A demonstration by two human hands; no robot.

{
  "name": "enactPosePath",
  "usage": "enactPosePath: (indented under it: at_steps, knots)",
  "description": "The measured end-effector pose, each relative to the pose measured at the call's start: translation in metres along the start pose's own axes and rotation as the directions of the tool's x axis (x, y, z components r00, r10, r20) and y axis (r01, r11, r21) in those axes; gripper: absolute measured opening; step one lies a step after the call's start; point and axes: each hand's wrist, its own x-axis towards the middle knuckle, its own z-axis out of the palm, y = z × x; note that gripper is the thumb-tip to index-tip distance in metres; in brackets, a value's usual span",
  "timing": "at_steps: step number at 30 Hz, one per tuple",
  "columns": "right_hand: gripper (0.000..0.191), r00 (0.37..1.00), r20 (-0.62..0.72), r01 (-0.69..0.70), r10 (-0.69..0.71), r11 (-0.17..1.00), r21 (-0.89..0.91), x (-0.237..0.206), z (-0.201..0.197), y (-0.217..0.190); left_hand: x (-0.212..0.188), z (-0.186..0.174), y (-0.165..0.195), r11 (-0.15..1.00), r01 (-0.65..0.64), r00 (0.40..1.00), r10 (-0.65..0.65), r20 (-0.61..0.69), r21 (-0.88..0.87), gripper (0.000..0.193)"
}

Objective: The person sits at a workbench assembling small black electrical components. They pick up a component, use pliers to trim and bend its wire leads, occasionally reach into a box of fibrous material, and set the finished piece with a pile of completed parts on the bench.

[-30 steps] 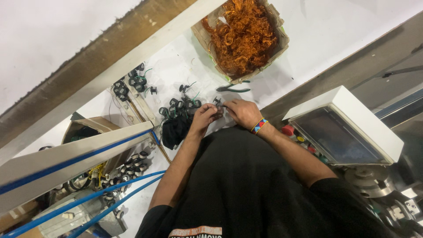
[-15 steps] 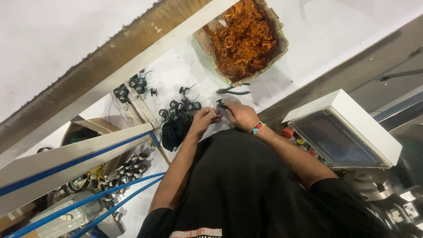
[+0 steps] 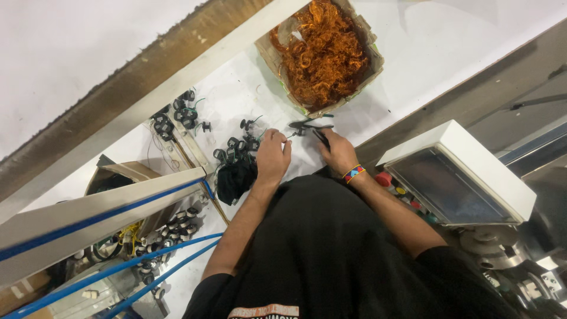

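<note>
head view: my left hand (image 3: 273, 155) pinches a small black coil part (image 3: 293, 133), and my right hand (image 3: 338, 152) grips dark cutters (image 3: 312, 126) near the box of copper wire (image 3: 323, 54). fingers are close to the blades, so i think a slip could nick them.

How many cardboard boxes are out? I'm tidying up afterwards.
2: a cardboard box of copper wire coils beyond the hands, and another box at left, partly hidden behind a beam.

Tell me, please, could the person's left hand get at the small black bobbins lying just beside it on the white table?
Probably yes: the left hand rests on the white table right next to the black bobbins, and nothing lies between them.
</note>
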Motion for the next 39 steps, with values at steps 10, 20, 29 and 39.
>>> enactPosePath:
  at_steps: [10, 20, 29, 39]
  knots:
    - [0.037, 1.0, 0.011, -0.007, 0.006, 0.999, 0.05, -0.005, 0.0, -0.016, 0.026, 0.004, 0.004, 0.944, -0.255, 0.955, 0.212, 0.206, 0.209, 0.041]
    - [0.039, 0.997, 0.081, -0.008, 0.004, 0.999, 0.05, -0.009, 0.003, -0.01, 0.059, -0.108, -0.122, 0.683, 0.487, 0.873, -0.373, -0.313, 0.544, 0.044]
    - [0.04, 0.995, 0.096, -0.002, -0.005, 0.997, 0.073, -0.008, 0.005, -0.007, 0.047, -0.07, -0.107, 0.823, 0.227, 0.949, -0.067, -0.308, 0.521, 0.044]
    - [0.031, 0.988, 0.111, 0.094, -0.109, 0.987, 0.133, -0.004, -0.028, -0.039, 0.059, -0.068, -0.045, 0.886, 0.27, 0.958, -0.287, 0.009, -0.377, 0.035]
